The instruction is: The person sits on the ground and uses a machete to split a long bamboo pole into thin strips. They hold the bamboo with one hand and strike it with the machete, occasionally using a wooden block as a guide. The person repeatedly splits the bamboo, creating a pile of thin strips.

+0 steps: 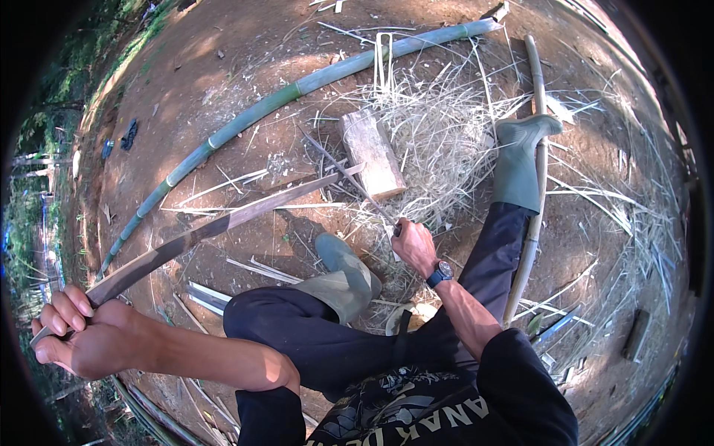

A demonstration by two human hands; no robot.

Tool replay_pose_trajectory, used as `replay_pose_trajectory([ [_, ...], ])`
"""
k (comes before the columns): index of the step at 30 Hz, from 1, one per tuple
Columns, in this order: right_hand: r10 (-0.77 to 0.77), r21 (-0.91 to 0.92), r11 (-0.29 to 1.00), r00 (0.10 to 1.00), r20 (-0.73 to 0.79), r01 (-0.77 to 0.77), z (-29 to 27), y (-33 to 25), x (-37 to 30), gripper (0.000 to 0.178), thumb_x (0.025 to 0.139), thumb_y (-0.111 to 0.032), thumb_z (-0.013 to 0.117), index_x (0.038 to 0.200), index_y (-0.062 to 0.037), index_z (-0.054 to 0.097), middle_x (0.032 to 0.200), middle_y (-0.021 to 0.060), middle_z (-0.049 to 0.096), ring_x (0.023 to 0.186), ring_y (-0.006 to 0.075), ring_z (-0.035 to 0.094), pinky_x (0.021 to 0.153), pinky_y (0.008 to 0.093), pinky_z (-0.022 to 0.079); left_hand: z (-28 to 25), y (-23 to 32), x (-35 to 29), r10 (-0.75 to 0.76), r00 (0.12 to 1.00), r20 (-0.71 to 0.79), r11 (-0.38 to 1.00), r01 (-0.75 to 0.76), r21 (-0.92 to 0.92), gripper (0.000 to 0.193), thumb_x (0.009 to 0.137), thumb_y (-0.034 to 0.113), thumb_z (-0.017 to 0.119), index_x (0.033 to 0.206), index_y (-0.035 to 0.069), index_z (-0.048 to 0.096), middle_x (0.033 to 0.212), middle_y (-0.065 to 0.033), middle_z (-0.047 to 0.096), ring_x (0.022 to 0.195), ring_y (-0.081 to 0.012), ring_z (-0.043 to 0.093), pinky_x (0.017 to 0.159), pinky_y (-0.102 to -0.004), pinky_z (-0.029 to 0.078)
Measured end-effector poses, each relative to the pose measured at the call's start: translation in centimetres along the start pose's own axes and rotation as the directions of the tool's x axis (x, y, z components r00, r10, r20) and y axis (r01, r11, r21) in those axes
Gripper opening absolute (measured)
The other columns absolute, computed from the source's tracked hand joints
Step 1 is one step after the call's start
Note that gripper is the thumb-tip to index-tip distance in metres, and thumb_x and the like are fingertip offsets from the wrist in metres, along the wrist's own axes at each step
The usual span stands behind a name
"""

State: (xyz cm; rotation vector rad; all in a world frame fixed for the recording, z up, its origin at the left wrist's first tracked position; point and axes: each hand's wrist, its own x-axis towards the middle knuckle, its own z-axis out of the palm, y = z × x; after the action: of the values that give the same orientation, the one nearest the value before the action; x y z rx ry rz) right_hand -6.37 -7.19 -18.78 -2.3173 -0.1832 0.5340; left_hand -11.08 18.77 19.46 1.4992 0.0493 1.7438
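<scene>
My left hand (pixel 93 338) is wrapped round the near end of a long split bamboo slat (pixel 245 213), held out at my left. The slat slants up and right, and its far end reaches the wooden block (pixel 372 156) in front of me. Closed on a handle, my right hand (pixel 415 247) holds a long-bladed knife (pixel 368 199). Its thin blade points up and left, and it crosses the slat near the slat's far end. Whether the edge touches the slat I cannot tell.
Beyond the block lies a long green bamboo pole (pixel 297 89). Pale shavings (pixel 454 134) heap beside the block. A wooden pole (pixel 532 230) runs along my right boot (pixel 518 167). My left boot (pixel 338 279) is tucked in near the middle. Loose strips (pixel 260 271) litter the dirt.
</scene>
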Motion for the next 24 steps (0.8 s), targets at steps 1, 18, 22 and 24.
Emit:
replay_pose_trajectory([
  [1, -0.011, -0.004, 1.0, 1.0, 0.006, 0.011, 0.0, -0.4, -0.1, 0.025, 0.072, -0.014, 0.055, 0.087, 0.0037, 0.063, 0.073, 0.0268, 0.062, 0.073, 0.0411, 0.063, 0.071, 0.046, 0.049, -0.5, -0.1, 0.3, -0.001, 1.0, 0.018, 1.0, 0.001, -0.01, 0.031, 0.096, 0.032, 0.047, 0.09, 0.003, 0.041, 0.065, 0.0001, 0.035, 0.049, -0.0099, 0.031, 0.045, -0.0233, 0.029],
  [18, 0.155, -0.027, 0.988, 0.988, -0.002, -0.155, 2.0, 6.8, 3.5, 0.028, 0.07, -0.013, 0.055, 0.089, 0.0049, 0.064, 0.083, 0.0299, 0.062, 0.082, 0.0435, 0.062, 0.077, 0.0472, 0.049, -1.4, -1.9, 0.8, -0.03, 0.999, -0.032, 0.999, 0.029, -0.037, 0.032, 0.088, 0.024, 0.06, 0.097, 0.0, 0.041, 0.072, -0.0054, 0.038, 0.058, -0.0146, 0.036, 0.054, -0.0287, 0.036],
  [22, 0.055, 0.001, 0.999, 0.999, -0.004, -0.055, 0.3, 1.1, 0.7, 0.027, 0.071, -0.014, 0.055, 0.091, 0.0019, 0.065, 0.078, 0.0275, 0.063, 0.079, 0.041, 0.063, 0.074, 0.0459, 0.049, -1.8, -2.2, 0.9, -0.04, 0.999, -0.033, 0.996, 0.037, -0.083, 0.036, 0.089, 0.026, 0.057, 0.107, -0.001, 0.041, 0.075, -0.007, 0.039, 0.06, -0.0153, 0.037, 0.055, -0.0291, 0.036],
  [24, -0.019, -0.016, 1.0, 1.0, 0.01, 0.019, -0.6, -1.5, -0.4, 0.025, 0.072, -0.016, 0.056, 0.09, 0.0009, 0.064, 0.076, 0.0262, 0.063, 0.077, 0.0411, 0.062, 0.072, 0.0472, 0.048, -1.3, -1.7, 0.7, -0.038, 0.997, -0.074, 0.999, 0.037, -0.026, 0.04, 0.09, 0.034, 0.057, 0.104, 0.0, 0.043, 0.076, -0.0058, 0.039, 0.059, -0.0142, 0.037, 0.057, -0.0285, 0.037],
])
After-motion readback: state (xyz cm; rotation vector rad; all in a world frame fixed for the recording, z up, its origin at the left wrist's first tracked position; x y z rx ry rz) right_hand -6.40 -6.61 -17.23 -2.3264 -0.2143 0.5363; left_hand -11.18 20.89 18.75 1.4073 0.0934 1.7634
